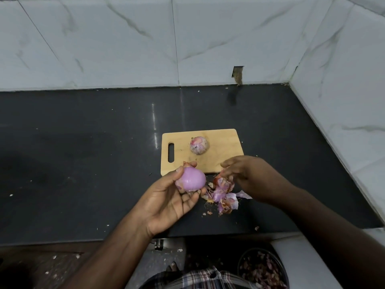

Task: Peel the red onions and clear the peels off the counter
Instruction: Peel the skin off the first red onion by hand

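Dim, soft light; wide-angle edge warping

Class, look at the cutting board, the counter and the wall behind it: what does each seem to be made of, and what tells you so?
Cutting board: pale wood or bamboo, matt, with faint grain and a cut-out handle slot. Counter: dark polished stone, perhaps granite, since it mirrors a streak of light. Wall: glossy white tiles with grey marble-like veins and visible joints; real marble or printed ceramic cannot be told.

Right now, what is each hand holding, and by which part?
The left hand grips the peeled onion around its body, thumb on its top end. The right hand pinches the top of the loose peels on the counter.
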